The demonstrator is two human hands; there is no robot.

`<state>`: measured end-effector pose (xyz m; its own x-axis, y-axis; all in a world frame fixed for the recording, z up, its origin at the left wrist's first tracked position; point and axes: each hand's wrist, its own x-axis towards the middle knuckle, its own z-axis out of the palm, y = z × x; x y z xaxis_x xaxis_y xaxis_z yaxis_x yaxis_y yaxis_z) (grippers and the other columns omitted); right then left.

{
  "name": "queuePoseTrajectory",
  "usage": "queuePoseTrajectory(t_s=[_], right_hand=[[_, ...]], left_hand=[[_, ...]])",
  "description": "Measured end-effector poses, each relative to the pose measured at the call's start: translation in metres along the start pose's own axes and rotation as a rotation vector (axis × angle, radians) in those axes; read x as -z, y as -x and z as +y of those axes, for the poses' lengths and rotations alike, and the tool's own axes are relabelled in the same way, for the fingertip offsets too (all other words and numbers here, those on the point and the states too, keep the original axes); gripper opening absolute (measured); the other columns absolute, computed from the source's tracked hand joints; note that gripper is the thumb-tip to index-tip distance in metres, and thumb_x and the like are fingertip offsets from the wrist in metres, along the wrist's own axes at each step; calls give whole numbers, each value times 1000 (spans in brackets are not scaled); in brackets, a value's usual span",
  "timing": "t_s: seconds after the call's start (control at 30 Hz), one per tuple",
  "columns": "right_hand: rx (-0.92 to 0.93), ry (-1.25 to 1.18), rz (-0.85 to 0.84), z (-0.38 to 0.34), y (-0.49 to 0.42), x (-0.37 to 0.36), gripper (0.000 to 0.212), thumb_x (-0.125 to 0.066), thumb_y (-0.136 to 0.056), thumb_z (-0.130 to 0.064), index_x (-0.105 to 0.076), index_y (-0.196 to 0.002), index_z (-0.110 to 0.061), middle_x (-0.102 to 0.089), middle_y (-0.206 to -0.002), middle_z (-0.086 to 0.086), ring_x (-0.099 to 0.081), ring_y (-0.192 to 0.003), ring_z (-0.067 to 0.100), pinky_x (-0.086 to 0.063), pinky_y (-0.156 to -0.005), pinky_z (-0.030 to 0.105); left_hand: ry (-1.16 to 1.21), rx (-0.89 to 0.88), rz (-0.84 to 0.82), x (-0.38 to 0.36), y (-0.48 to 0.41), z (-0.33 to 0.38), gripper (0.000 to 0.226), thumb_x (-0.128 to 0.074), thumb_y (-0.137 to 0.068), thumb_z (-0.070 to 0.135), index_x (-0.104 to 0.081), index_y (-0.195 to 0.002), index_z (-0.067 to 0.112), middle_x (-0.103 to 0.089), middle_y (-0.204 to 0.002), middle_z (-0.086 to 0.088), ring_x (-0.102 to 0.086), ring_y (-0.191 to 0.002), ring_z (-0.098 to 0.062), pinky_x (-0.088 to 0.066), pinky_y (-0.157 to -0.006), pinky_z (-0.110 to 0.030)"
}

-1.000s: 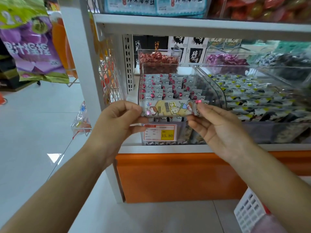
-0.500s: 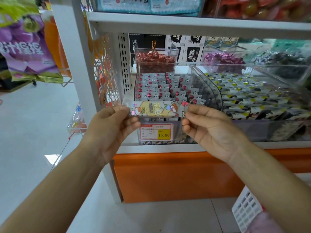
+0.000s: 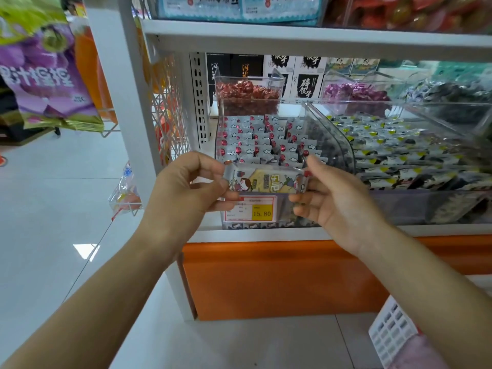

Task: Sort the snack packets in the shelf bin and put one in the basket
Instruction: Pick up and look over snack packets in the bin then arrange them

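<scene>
View from beside the shopper, at the lower shelf. Hidden or cut off: the basket shows only one white lattice corner at lower right, cropped by the frame edge and overlapped by the right forearm, so what it holds cannot be made out. The price label is partly covered along its top by the held packet and by fingertips; only "15.80" reads clearly. The print on the packets is too small to read.

Counts: two hands, one snack packet held, one label. Two clear bins stand at the front and three tubs of wrapped sweets behind them (red, purple and dark).

The left hand pinches the packet's left end between thumb and curled fingers. The right hand pinches the right end, thumb on top and fingers underneath. The packet lies level between them, just in front of the shelf bin and above the label, well apart from the basket.

The stacked packets in that bin stand in overlapping rows, too many to count. The neighbouring bin holds yellow-and-black packets, also uncountable.
</scene>
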<state>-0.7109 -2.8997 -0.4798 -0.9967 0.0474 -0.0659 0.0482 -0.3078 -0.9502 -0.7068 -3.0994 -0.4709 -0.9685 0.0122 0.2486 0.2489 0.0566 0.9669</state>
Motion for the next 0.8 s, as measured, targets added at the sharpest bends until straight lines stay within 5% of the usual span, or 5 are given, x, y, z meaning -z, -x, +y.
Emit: queuePoseTrajectory(t_s=[0.13,0.33,0.57,0.8], right_hand=[[87,62,-2,3,-1,-1,5,-63,-83,-11,-63,-87,-9,-66,-86,11,-66,-64,17,-53,-53,22],[138,111,-100,3,-2,-1,30,-52,-89,5,-71,-97,-16,-72,-96,5,-70,-80,15,-56,-66,22],[162,176,-55,6,-1,-3,9,-62,-86,-6,-70,-85,-7,-72,-90,11,-70,-76,16,-55,-60,21],[283,307,12,7,0,-5,25,-63,-86,-8,-68,-63,-15,-70,-76,8,-68,-63,17,-55,-55,26]], left_hand=[[-45,-29,-30,-1,1,1,24,-54,-88,-4,-61,-93,18,-63,-101,-12,-69,-78,-14,-54,-59,-17],[-65,-25,-13,-1,-1,0,23,-53,-89,-2,-68,-89,15,-70,-94,-6,-70,-77,-10,-53,-62,-12],[-79,-16,-63,0,0,2,29,-48,-92,-3,-70,-85,15,-70,-96,-7,-70,-81,-12,-55,-64,-16],[-217,5,-88,0,-1,0,6,-68,-79,24,-68,-83,20,-70,-84,5,-69,-76,-11,-58,-69,-25]])
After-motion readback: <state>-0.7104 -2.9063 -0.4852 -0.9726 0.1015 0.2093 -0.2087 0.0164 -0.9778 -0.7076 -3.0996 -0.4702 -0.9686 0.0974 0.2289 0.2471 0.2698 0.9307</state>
